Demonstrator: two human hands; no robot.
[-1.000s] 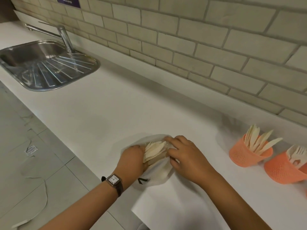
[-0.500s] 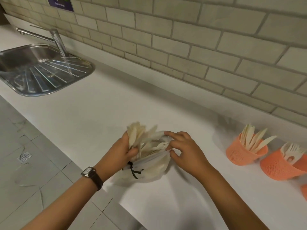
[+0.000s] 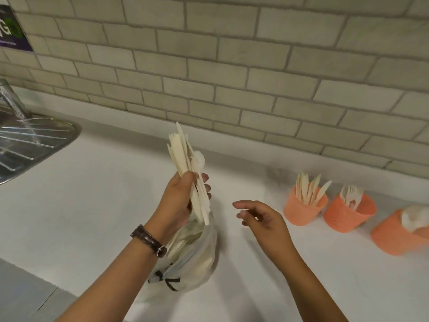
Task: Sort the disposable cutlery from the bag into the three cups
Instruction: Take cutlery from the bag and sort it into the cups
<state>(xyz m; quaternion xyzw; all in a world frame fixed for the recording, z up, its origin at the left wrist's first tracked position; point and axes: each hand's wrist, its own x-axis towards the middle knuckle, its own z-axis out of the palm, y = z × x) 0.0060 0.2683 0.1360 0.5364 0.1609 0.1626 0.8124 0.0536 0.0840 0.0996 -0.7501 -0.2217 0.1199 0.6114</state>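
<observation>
Head view, worktop (image 3: 104, 205): white counter that carries every task item. The bag sits near the front edge and the cups are well apart to the right.
Bag (image 3: 197, 263): translucent with a black drawstring, lying below the left wrist. More pale cutlery shows inside. No hand steadies it, so it could slump or slide during the next draw.
Cups: three orange cups stand in a row. The knife cup (image 3: 301, 212) is nearest, the fork cup (image 3: 343, 217) is beside it, and the third cup (image 3: 394, 238) is tilted with blurred white contents.
Left hand (image 3: 178, 201): fingers and thumb wrap the lower part of the bundle and hold it upright above the bag mouth.
Right hand (image 3: 262, 217): empty and loosely spread, between the bundle and the knife cup, touching nothing.
Bundle (image 3: 185, 154): mostly flat, blade-like pieces. One rounded end shows on its right side, so the bundle is probably mixed.
Step in hand: separate the bundle by type.
Method: keep the left grip firm but low. Pinch one type at a time from the fanned tops with the right hand. Confirm the shape before carrying it across, and lower the handles into the matching cup rather than dropping them.
</observation>
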